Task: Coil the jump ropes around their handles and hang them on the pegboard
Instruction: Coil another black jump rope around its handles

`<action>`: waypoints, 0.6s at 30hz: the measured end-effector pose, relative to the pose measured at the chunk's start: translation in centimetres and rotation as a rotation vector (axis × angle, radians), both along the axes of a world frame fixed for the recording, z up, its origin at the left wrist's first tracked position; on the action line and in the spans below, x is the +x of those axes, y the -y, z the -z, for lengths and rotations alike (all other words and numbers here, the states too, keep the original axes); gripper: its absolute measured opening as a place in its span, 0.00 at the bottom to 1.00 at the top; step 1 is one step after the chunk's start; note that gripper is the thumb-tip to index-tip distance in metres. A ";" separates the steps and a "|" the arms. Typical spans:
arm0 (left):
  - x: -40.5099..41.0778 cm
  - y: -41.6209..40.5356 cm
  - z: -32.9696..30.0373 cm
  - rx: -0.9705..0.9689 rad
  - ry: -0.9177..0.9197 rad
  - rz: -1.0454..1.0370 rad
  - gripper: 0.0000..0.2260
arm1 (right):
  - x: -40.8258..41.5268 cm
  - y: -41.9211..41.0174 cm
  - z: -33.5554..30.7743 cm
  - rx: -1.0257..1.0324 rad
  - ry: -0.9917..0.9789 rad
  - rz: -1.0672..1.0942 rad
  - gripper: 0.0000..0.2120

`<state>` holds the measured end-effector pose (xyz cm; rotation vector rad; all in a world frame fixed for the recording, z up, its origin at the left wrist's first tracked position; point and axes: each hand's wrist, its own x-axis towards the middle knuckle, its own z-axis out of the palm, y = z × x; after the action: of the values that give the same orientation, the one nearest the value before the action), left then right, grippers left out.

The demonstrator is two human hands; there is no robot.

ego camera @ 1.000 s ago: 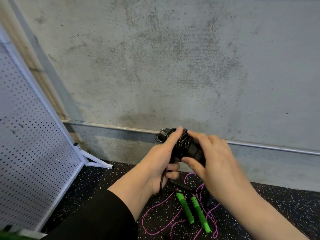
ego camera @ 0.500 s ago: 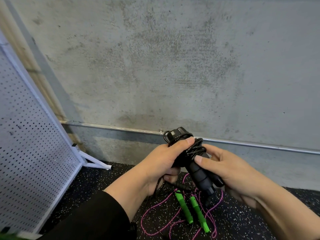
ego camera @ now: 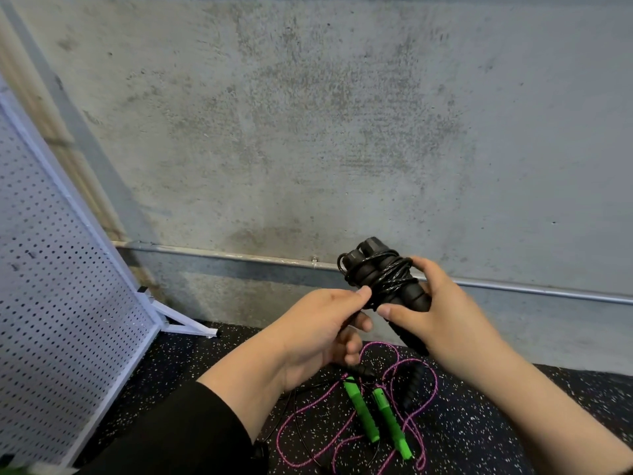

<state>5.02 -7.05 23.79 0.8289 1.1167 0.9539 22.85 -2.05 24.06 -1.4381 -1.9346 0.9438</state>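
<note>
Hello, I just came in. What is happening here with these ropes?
A person is winding a black jump rope around its two handles. The right hand grips the handles, while the left hand pinches the cord at the bundle. A second rope with green handles and a pink cord lies loose on the speckled floor. The white pegboard stands at the left; nothing hangs on the part that shows.

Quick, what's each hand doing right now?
Left hand: pinches the black rope's cord beside the coil.
Right hand: grips the black jump rope by its coiled handles.
</note>
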 end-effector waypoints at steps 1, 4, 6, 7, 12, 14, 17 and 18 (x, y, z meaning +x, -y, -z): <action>0.0 0.0 0.0 0.014 -0.024 -0.014 0.13 | 0.0 -0.1 0.1 0.021 0.040 0.014 0.35; 0.0 -0.1 -0.1 0.063 -0.167 -0.098 0.13 | -0.1 -0.1 0.1 0.062 0.097 0.028 0.37; -0.1 -0.1 -0.1 0.092 -0.239 -0.183 0.13 | -0.2 0.0 0.1 0.072 0.134 0.016 0.37; -0.1 -0.1 -0.2 0.105 -0.251 -0.226 0.13 | -0.2 0.0 0.2 0.080 0.141 0.022 0.37; -0.3 0.0 -1.1 0.194 -0.196 -0.351 0.12 | 0.5 -0.6 0.7 0.072 0.075 0.081 0.35; -0.4 0.1 -1.0 0.258 -0.336 -0.327 0.11 | 0.8 -0.6 0.6 0.063 0.062 0.091 0.35; -0.3 0.6 -1.2 0.325 -0.539 -0.253 0.11 | 1.1 0.0 0.2 0.041 0.024 0.091 0.35; -0.3 0.8 -1.3 0.344 -0.535 -0.273 0.11 | 1.1 0.3 0.1 0.042 0.020 0.088 0.35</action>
<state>4.77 -7.89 25.09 1.2831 1.5793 1.2103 23.96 -2.34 23.97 -1.5015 -1.8777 0.8473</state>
